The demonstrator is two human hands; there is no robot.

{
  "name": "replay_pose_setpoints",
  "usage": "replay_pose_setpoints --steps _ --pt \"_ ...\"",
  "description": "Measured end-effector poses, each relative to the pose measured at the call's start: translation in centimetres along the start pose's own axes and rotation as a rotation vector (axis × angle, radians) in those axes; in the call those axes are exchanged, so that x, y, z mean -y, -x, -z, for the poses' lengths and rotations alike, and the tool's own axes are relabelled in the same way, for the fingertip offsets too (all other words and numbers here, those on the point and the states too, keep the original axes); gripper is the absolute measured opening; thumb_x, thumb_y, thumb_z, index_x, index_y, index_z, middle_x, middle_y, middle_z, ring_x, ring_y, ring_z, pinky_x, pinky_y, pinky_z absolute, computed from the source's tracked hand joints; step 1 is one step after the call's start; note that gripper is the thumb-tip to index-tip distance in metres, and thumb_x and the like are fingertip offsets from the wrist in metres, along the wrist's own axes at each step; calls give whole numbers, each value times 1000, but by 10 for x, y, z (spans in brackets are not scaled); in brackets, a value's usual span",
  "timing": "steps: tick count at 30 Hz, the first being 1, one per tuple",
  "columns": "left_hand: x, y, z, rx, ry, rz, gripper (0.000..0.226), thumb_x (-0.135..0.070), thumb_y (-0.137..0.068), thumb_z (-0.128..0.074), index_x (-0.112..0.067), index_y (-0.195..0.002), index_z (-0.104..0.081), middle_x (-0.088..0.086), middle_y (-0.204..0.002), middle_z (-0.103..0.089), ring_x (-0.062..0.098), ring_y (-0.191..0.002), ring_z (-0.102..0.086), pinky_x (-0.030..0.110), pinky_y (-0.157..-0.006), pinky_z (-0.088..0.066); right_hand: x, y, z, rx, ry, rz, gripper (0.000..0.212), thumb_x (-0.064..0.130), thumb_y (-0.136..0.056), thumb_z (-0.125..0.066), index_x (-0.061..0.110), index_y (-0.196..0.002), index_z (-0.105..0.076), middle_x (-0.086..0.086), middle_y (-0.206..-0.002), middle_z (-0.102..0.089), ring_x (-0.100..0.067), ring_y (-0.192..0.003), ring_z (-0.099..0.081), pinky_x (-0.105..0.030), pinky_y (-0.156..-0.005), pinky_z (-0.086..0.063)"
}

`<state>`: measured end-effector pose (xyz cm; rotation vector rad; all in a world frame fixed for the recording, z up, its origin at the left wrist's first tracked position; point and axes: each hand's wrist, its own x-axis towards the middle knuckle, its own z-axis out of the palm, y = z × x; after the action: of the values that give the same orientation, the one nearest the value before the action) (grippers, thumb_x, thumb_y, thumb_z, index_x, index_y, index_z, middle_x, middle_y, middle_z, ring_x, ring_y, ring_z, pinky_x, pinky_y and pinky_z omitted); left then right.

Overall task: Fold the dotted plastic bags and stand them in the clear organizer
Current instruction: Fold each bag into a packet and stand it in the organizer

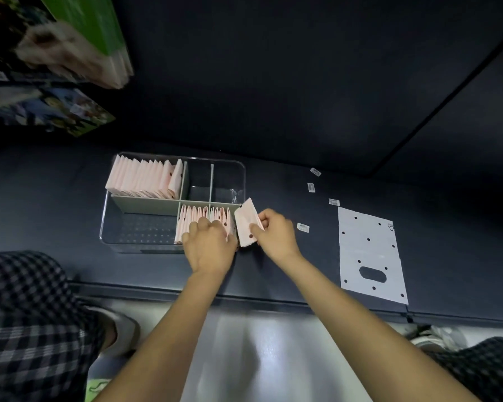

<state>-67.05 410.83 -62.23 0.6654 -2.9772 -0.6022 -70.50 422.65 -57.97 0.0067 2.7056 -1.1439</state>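
The clear organizer (108,221) with grey dividers sits on the dark surface. Several folded pink dotted bags (141,178) stand in its back left compartment, and more folded bags (196,217) stand in the front right compartments. My left hand (208,246) rests on top of those front bags, fingers bent over them. My right hand (273,232) pinches a folded dotted bag (246,224) held upright at the organizer's right front corner. One flat, unfolded dotted bag (369,250) with a handle cut-out lies to the right.
Small white sticker labels (302,227) lie scattered on the surface between the organizer and the flat bag. Colourful boxes (70,111) are stacked at the far left. My checked trouser legs and shoes frame the bottom, with a pale floor between them.
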Motion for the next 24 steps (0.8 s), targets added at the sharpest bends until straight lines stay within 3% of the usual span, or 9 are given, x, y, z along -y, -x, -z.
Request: replay_pose_setpoints --steps 7,11,13,17,20,24 --pt "4 1 0 -28 153 35 18 -28 -82 -58 -13 -86 -66 7 -97 -60 26 -95 -49 36 -81 -34 19 -1 -20 -13 343 77 14 10 -81 -51 4 -94 -53 -17 -93 -64 -38 -86 -59 -31 -61 -37" --pt "5 1 -2 -24 175 15 18 -33 -87 -57 -17 -85 -65 5 -97 -59 25 -95 -50 35 -82 -35 24 -3 -29 11 399 70 17 5 -81 -48 2 -97 -50 -20 -97 -63 -41 -89 -60 -33 -61 -37" --pt "6 2 -2 -28 194 20 19 -34 -87 -57 -18 -83 -65 5 -96 -60 25 -95 -50 35 -82 -35 22 -3 -30 14 398 89 17 12 -86 -49 1 -99 -51 -20 -98 -64 -40 -90 -60 -34 -63 -41" --pt "5 2 1 -46 259 42 16 -33 -84 -59 -18 -78 -64 5 -94 -61 25 -93 -50 35 -78 -33 16 1 -27 -15 354 85 35 37 -95 -47 4 -95 -58 -17 -93 -68 -37 -90 -61 -39 -75 -50" --pt "4 3 1 -46 269 44 11 -29 -82 -61 -19 -78 -64 5 -95 -61 25 -93 -50 34 -78 -32 11 0 -27 -6 296 29 29 34 -92 -52 7 -87 -61 -14 -90 -68 -36 -88 -61 -40 -78 -51" --pt "4 3 1 -52 302 48 14 -31 -84 -60 -18 -79 -64 4 -94 -61 24 -93 -49 34 -80 -33 14 -3 -30 -1 345 14 24 29 -90 -52 12 -76 -61 -14 -85 -67 -36 -84 -61 -34 -68 -49"
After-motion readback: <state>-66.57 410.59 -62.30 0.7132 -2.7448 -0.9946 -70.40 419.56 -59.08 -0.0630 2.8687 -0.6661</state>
